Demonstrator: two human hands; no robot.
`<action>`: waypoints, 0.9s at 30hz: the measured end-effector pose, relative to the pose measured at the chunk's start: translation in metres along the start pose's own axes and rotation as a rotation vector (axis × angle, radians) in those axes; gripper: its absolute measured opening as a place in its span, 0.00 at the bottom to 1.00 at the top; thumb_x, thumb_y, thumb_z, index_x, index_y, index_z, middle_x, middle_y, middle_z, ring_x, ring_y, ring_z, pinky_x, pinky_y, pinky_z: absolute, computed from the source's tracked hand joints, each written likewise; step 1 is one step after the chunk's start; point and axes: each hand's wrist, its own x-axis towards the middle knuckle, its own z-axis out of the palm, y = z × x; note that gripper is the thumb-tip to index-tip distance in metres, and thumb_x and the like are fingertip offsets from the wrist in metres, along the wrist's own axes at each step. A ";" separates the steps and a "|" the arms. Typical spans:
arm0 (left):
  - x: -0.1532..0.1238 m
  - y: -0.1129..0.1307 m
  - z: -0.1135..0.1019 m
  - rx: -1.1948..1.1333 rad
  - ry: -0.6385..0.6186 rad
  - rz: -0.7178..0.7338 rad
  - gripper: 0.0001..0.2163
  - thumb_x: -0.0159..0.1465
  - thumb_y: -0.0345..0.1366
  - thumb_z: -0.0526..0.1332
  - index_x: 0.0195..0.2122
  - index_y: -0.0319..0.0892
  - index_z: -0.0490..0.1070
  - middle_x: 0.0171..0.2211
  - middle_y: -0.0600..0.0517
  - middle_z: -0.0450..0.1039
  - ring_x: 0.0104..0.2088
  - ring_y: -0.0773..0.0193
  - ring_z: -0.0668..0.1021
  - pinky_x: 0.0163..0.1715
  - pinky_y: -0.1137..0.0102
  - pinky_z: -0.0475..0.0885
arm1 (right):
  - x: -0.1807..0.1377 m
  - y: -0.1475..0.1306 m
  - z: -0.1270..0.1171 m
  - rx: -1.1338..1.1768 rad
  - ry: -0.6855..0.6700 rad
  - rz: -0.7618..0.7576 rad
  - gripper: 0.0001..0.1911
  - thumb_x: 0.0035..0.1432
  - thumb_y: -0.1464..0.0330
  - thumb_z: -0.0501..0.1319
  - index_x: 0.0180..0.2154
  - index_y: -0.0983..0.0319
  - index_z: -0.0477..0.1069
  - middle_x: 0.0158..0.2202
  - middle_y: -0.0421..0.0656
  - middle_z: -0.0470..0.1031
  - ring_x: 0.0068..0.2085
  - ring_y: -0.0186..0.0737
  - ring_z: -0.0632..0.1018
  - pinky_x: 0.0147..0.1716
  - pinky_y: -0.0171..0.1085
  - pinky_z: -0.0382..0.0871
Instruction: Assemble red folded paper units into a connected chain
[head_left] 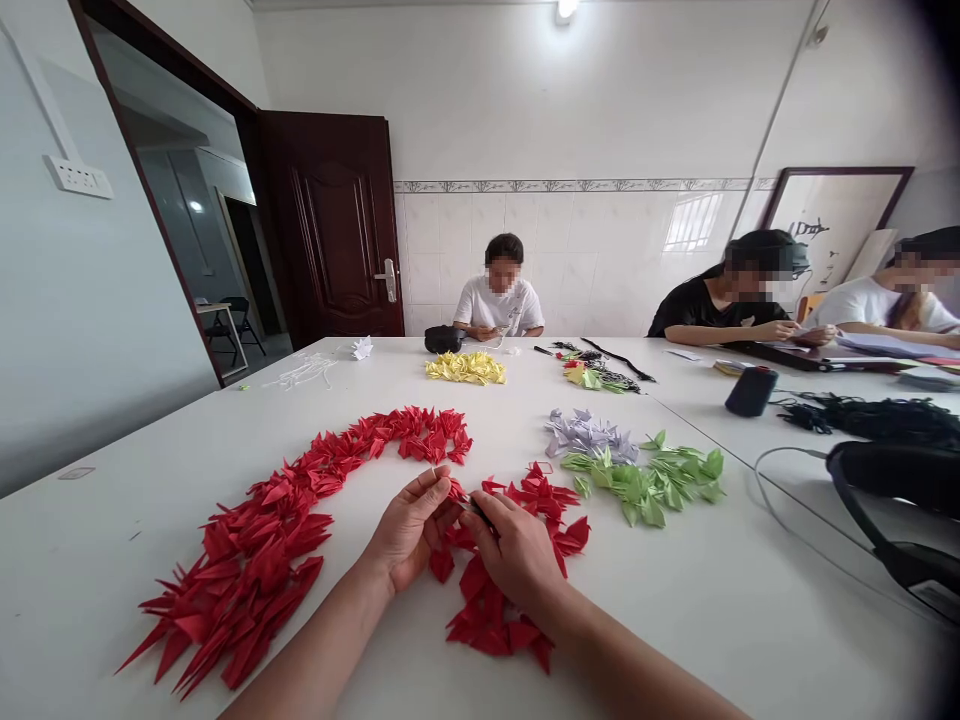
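Observation:
My left hand [416, 525] is closed in a pinch on a small red folded paper crane [455, 490], held just above the table. My right hand [517, 555] meets it from the right, its fingers wrapped round a small tool with a dark handle [478, 510]. The tool's tip touches or nearly touches the paper; its exact kind is hidden by the fingers. Beneath and around my right hand lies a loose pile of red paper cranes [491, 610]. A long curved heap of more red cranes [262, 530] stretches along the left.
Beyond my hands lie lilac [589, 435], green [652, 480] and yellow paper cranes [465, 368]. To the right are a black thread spool [751, 392], black cords [870, 415] and a black headset [892, 510]. White strings [304, 370] lie far left. Several people sit around the table [360, 640].

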 end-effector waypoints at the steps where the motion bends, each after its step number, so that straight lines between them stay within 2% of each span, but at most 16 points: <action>1: -0.001 0.000 0.000 0.003 -0.009 -0.001 0.09 0.52 0.26 0.64 0.35 0.40 0.72 0.28 0.53 0.74 0.28 0.69 0.76 0.32 0.73 0.74 | 0.000 0.000 -0.001 0.002 0.006 0.004 0.13 0.61 0.63 0.49 0.42 0.59 0.69 0.33 0.41 0.73 0.32 0.35 0.73 0.26 0.30 0.58; 14: -0.001 -0.001 0.003 0.075 -0.021 -0.029 0.07 0.52 0.27 0.64 0.34 0.39 0.71 0.28 0.52 0.75 0.29 0.69 0.77 0.33 0.74 0.74 | 0.005 0.004 -0.003 -0.007 0.012 0.016 0.10 0.59 0.63 0.52 0.34 0.58 0.69 0.30 0.39 0.72 0.30 0.33 0.72 0.25 0.29 0.55; 20: 0.000 -0.003 0.002 0.067 0.005 -0.032 0.06 0.52 0.27 0.64 0.33 0.39 0.71 0.28 0.52 0.74 0.30 0.69 0.77 0.34 0.74 0.73 | 0.005 0.005 -0.003 -0.004 -0.011 0.028 0.09 0.59 0.64 0.52 0.34 0.58 0.70 0.31 0.39 0.72 0.30 0.33 0.72 0.25 0.29 0.54; 27: 0.002 -0.006 -0.002 0.010 0.019 -0.018 0.05 0.52 0.28 0.65 0.30 0.40 0.70 0.27 0.54 0.73 0.29 0.69 0.76 0.33 0.73 0.74 | 0.006 0.004 -0.004 -0.030 -0.041 0.024 0.10 0.59 0.63 0.51 0.29 0.59 0.67 0.27 0.37 0.70 0.27 0.31 0.69 0.22 0.29 0.51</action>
